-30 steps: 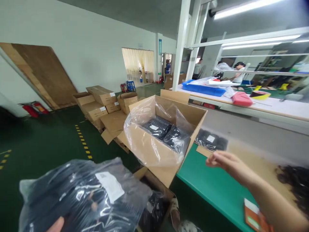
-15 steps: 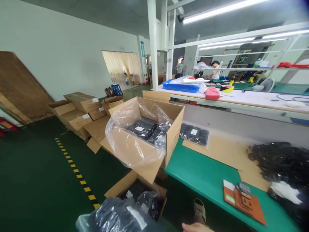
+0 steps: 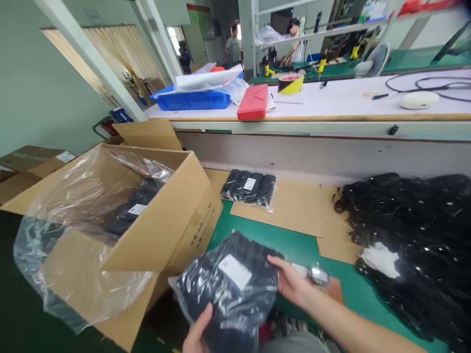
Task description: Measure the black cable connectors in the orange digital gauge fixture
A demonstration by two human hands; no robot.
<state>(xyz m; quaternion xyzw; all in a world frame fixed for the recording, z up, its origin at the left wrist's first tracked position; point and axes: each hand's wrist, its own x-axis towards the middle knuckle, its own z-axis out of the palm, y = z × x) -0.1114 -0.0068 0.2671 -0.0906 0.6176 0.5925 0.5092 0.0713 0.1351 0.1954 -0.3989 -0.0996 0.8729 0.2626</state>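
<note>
One clear plastic bag of black coiled cables [image 3: 228, 279] sits at six o'clock, held in a two-handed grip: the left hand [image 3: 196, 331] closed around its lower edge, the right hand [image 3: 290, 282] pressed against its right side. A plastic-lined cardboard carton [image 3: 172, 220] stands at nine o'clock. On the green worktop [image 3: 360, 289], a bagged cable bundle [image 3: 248, 189] lies at twelve, a loose black cable heap [image 3: 412, 220] at three.

Left hand [image 3: 197, 331] low, right hand [image 3: 290, 283] outstretched, both gripping.
</note>
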